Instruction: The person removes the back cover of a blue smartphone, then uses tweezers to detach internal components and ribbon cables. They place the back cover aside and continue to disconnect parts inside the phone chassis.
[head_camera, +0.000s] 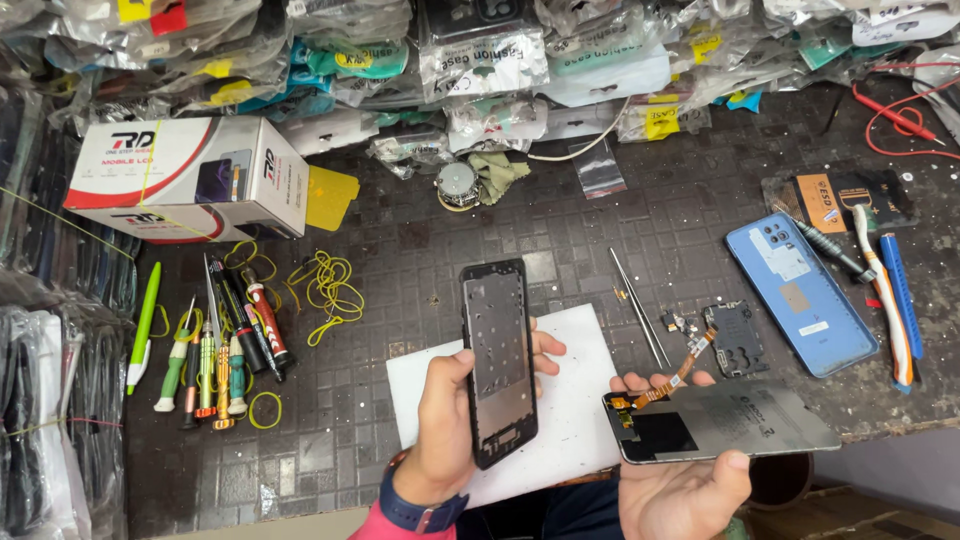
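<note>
Head view shows a black phone frame (499, 362) standing upright in the left hand (450, 420), whose fingers wrap its back and whose thumb lies along its left edge, closed firmly around it above a white sheet (575, 380) on the dark workbench (420, 240). Just to its right, the right hand (680, 485) grips a flat display panel (730, 420) from below, thumb pressed on the near edge, with an orange flex cable (680, 375) rising from the panel's left end. Beyond the panel lie a small black cover plate (735, 338), metal tweezers (640, 305) and a blue back cover (800, 292). Well to the left sits a row of screwdrivers (215, 350), with yellow rubber bands (330, 285) and a white carton (190, 175) behind.
</note>
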